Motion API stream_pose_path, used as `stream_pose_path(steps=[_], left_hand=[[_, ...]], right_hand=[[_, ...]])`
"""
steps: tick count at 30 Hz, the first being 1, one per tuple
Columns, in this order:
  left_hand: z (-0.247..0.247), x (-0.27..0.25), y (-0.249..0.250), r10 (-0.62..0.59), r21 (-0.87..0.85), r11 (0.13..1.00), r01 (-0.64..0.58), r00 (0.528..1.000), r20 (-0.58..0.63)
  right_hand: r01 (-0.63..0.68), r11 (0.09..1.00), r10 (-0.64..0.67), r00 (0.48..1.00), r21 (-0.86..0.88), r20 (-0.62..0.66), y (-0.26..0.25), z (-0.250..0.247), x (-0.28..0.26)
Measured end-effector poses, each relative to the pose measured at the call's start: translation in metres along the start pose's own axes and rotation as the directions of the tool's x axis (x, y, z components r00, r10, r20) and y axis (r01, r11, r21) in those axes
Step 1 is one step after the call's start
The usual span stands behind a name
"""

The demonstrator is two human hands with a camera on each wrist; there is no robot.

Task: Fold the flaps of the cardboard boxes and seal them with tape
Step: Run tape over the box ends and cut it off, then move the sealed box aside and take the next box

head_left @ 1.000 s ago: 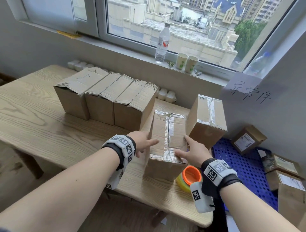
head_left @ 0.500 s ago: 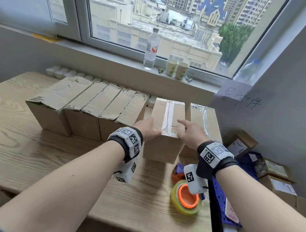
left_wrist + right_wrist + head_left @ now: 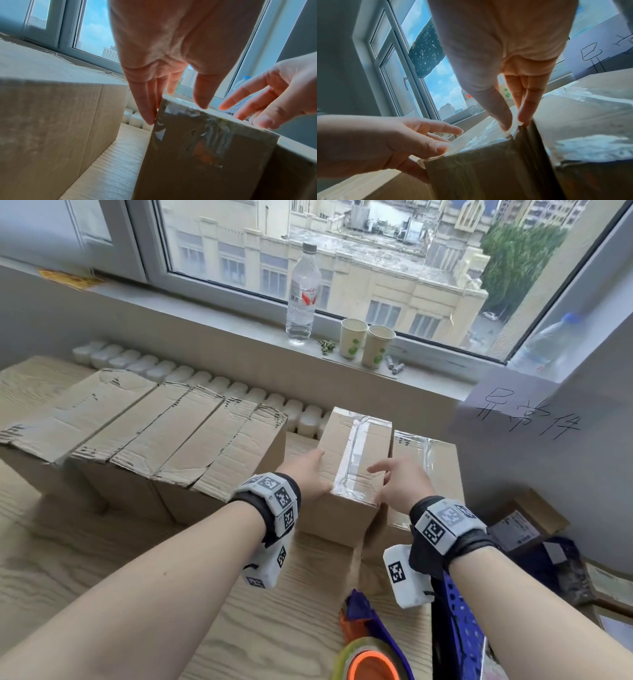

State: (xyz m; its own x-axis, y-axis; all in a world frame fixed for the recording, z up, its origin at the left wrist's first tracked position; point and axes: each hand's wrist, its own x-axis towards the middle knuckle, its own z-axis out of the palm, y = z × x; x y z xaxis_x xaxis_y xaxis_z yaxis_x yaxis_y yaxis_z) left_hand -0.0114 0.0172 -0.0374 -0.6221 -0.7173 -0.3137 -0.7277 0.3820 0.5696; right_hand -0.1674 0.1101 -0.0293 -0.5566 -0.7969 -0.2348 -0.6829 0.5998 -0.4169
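A taped cardboard box [image 3: 354,451] stands on the wooden table [image 3: 102,559], close beside a second taped box [image 3: 430,460] on its right. My left hand [image 3: 310,477] lies against its near left corner, fingers [image 3: 147,108] straight down the left side and thumb over the top edge. My right hand [image 3: 390,484] is at the near right corner, thumb on the taped top and straight fingers [image 3: 525,108] in the gap between the two boxes. Three untaped boxes [image 3: 164,440] with folded flaps stand in a row to the left.
A tape roll [image 3: 368,660] with an orange core lies at the table's near edge, by a purple and orange tool [image 3: 358,611]. A blue crate [image 3: 459,628] and labelled parcels [image 3: 517,529] sit low on the right. A bottle [image 3: 303,292] and two paper cups [image 3: 364,344] stand on the sill.
Both hands have slid the taped box away from me toward the window, so it now stands right next to the other taped box. The view has tilted upward.
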Motion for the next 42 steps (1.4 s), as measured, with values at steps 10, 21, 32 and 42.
stream_pose_path(steps=[10, 21, 32, 42], left_hand=[[-0.006, 0.012, 0.000, -0.011, 0.164, 0.986, 0.017, 0.999, -0.041], [-0.065, -0.001, -0.052, -0.020, 0.173, 0.983, 0.056, 0.979, -0.204], [-0.120, -0.031, -0.156, -0.188, 0.092, 0.970, 0.225, 0.936, -0.299], [-0.116, -0.042, -0.190, -0.221, 0.099, 0.966, 0.240, 0.960, -0.174]], right_hand=[[-0.001, 0.990, 0.001, 1.000, -0.142, -0.002, -0.003, -0.007, 0.006], [0.113, 0.989, -0.120, 0.990, -0.092, -0.069, -0.059, -0.013, -0.006], [0.238, 0.971, -0.238, 0.971, 0.004, 0.032, -0.154, 0.040, -0.003], [0.202, 0.975, -0.198, 0.979, -0.095, 0.052, -0.180, 0.087, 0.028]])
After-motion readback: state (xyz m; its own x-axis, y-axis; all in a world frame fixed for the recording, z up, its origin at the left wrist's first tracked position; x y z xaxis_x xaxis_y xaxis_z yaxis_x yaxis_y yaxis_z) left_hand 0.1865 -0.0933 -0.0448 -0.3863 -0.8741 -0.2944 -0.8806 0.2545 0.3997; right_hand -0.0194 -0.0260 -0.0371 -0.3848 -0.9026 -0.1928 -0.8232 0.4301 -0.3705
